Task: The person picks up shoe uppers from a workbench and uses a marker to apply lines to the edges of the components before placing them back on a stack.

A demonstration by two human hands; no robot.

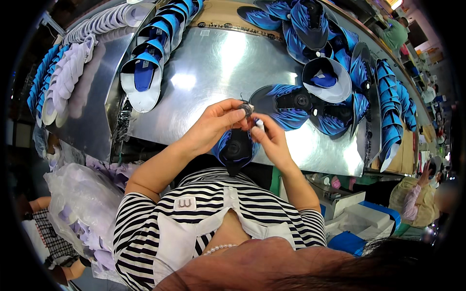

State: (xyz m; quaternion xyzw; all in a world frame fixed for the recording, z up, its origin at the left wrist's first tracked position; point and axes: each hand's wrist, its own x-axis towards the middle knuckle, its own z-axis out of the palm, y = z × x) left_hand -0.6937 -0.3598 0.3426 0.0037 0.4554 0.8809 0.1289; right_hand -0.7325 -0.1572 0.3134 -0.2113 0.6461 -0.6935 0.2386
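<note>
My left hand is closed, thumb and forefinger pinching a small dark grey piece with thin strands at its top. My right hand is closed too, its fingertips on a small white-and-dark thing whose kind I cannot make out. The hands almost meet over the table's near edge. Beneath them, partly covered, a blue-and-black shoe upper lies against my striped shirt. Just to the right, another blue-and-black shoe upper lies flat on the metal table.
Blue-and-black shoe uppers are heaped at the table's far right. A row of nested uppers runs along its left side. More uppers stand on the right edge. Plastic-wrapped lilac pieces lie at lower left. Other people are nearby.
</note>
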